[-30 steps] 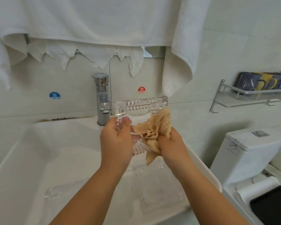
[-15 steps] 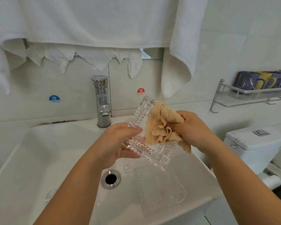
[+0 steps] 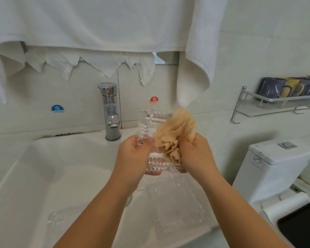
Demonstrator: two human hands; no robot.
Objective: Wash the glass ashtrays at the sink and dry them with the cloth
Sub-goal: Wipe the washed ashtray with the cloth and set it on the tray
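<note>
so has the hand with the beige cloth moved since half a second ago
Yes. The right hand with the beige cloth has dropped and shifted left relative to the toilet tank, wiping inside the glass ashtray.

Glass ashtray [image 3: 151, 122] in left grip [image 3: 132, 156], tan cloth [image 3: 175, 133] bunched in right grip [image 3: 197, 154], seemingly inside it

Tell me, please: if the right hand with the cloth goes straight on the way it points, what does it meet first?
The right hand points up and left, so its beige cloth probably presses into the glass ashtray held by the left hand. They already seem to touch; depth is unclear.
</note>
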